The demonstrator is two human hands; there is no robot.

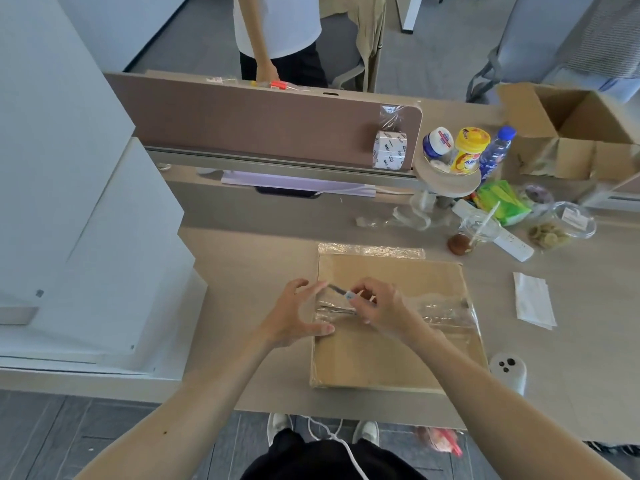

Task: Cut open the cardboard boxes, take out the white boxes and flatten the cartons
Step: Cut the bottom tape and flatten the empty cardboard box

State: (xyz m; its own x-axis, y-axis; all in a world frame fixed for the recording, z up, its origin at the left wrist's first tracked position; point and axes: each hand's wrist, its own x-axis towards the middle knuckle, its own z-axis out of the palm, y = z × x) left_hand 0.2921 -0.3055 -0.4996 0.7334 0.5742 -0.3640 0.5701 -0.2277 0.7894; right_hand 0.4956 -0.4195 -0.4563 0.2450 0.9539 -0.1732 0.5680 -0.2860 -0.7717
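a flat sealed cardboard box [391, 348] lies on the near part of the bench [242, 271], with a band of clear tape [440, 308] running left to right across its top. the right hand [379, 304] pinches a small cutter [341, 292], blade angled toward the tape's left end. the left hand [298, 315] is spread wide, thumb on the box's left edge. the carton looks light and stiff and may skid, and the tape looks slick. it is best pinned flat at that edge, clear of the cut line.
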